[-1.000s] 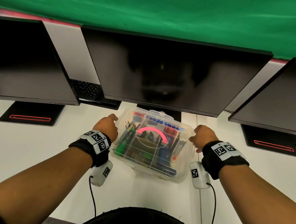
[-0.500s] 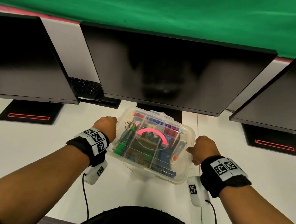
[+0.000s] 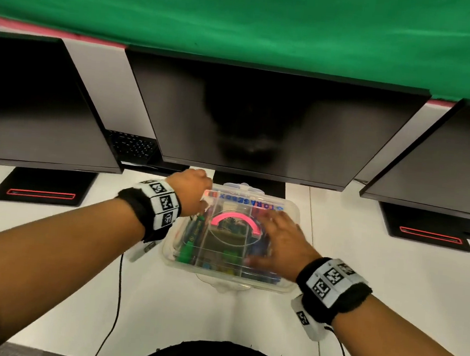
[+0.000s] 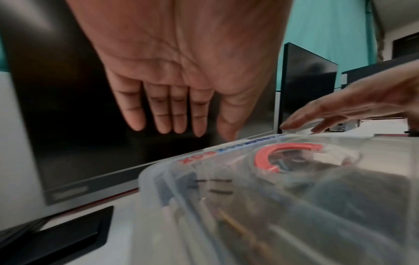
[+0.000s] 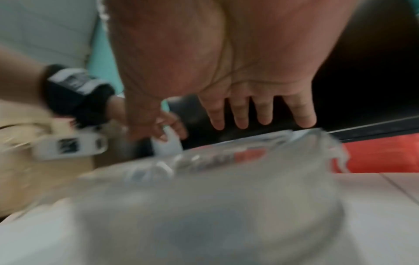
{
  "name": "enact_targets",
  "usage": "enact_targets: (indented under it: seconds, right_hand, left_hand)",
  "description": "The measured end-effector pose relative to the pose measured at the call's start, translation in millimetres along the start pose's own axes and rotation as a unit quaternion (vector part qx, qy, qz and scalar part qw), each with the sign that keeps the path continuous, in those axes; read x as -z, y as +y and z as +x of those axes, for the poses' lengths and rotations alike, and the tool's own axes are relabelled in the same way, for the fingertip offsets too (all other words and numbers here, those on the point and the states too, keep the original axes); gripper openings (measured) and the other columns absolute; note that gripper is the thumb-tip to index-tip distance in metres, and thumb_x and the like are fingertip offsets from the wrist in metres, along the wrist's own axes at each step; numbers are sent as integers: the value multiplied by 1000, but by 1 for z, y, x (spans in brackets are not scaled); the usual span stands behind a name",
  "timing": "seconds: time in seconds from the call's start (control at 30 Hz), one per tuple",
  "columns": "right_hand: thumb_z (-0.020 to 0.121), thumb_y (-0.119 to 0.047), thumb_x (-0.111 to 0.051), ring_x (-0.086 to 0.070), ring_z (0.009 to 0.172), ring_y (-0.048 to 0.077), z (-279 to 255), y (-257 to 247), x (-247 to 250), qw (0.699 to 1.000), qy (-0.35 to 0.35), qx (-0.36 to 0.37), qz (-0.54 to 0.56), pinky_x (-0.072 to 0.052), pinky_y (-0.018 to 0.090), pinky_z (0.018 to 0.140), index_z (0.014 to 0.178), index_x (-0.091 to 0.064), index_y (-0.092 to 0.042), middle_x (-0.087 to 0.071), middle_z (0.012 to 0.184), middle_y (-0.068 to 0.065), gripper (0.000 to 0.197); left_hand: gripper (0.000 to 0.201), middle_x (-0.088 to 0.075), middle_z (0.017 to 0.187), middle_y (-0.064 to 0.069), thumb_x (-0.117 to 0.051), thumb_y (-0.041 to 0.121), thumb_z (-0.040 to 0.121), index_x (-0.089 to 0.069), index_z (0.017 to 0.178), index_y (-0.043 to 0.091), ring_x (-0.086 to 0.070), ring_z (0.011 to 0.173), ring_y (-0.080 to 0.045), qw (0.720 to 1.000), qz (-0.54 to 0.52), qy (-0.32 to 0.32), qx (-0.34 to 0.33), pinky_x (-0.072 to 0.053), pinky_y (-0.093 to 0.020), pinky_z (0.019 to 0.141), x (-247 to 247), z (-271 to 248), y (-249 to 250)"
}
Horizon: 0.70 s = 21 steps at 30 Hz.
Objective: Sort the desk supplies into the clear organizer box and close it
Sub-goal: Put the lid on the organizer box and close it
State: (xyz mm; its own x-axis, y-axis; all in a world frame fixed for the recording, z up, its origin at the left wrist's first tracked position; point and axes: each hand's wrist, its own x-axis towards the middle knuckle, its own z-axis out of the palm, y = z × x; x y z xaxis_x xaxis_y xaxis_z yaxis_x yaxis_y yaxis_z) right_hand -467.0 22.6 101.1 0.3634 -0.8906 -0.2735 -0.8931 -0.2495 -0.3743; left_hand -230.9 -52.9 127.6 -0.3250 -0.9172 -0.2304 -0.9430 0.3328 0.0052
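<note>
Right hand (image 3: 282, 242) is lying flat on the right half of the lid (image 3: 242, 207), fingers straight and spread, palm down, gripping nothing; looks like it's pressing the lid down. Left hand (image 3: 190, 192) is sitting at the box's 10 o'clock corner, fingers extended and together in the left wrist view, holding nothing there; the blurred right wrist view hints it may be touching a white tab at the far edge, can't confirm. Clear organizer box (image 3: 228, 279) is sitting on the white bench (image 3: 200, 312), dead centre in front of the person, just short of the middle monitor (image 3: 273, 124) at 12 o'clock. Lid is lying down over the box, pink handle (image 3: 237, 219) folded flat on top, printed lettering running along the far edge. Supplies are showing through the plastic: green marker (image 3: 190, 239) in the left compartment, blue and yellow bits toward 6 o'clock, rest too blurred to name. Nothing loose is showing on the bench around the box. Judging progress: sorting is looking done, lid is down, what's left is seating and latching it. Can't tell whether the near latch (image 3: 222, 285) at 6 o'clock or the far one is clicked. Two more monitors are flanking at 10 and 2 o'clock, keyboard (image 3: 133, 145) behind at 11.
</note>
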Motion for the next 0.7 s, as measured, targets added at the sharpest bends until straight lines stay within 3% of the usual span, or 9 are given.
enact_targets:
  seconds: [0.07, 0.13, 0.33, 0.47, 0.7]
  right_hand:
    - [66, -76, -57, 5, 148, 25, 0, -11, -15, 996, -52, 37, -66, -1, 62, 115, 149, -3, -34, 2, 160, -3, 108]
    - [66, -81, -50, 12, 147, 29, 0, -14, -27, 990, -63, 44, -121, 7, 64, 113, 149, 0, -32, 11, 160, 0, 109]
    - [67, -80, -49, 19, 145, 31, -1, -9, -37, 985, -45, 57, -157, 16, 62, 108, 149, 7, -34, 15, 159, -3, 110]
    - [67, -80, -47, 21, 145, 31, 0, -9, -40, 984, -46, 55, -166, 15, 67, 109, 149, 8, -33, 11, 160, -5, 109]
    - [67, -77, -49, 17, 146, 32, 1, -10, -41, 984, -37, 56, -164, 18, 66, 108, 149, 3, -32, 6, 160, -4, 107]
  left_hand:
    - [50, -49, 132, -5, -54, 39, 87, -46, 131, 17, -49, 121, -24, 999, -19, -5, -43, -44, -39, 101, 0, 14, 15]
    - [56, -46, 136, -5, -52, 41, 89, -40, 138, 16, -47, 123, -23, 998, -39, -17, -45, -41, -38, 104, -5, 24, 28]
    - [69, -29, 153, -6, -48, 42, 94, -18, 149, 13, -37, 137, -24, 994, -84, -58, -28, -32, -34, 113, -16, 45, 43]
    - [66, -30, 152, -7, -47, 40, 95, -21, 148, 11, -38, 136, -24, 992, -85, -87, -22, -32, -35, 112, -17, 51, 43]
    - [60, -44, 140, -9, -54, 39, 92, -35, 141, 11, -48, 125, -25, 993, -90, -71, -18, -40, -36, 105, -19, 55, 44]
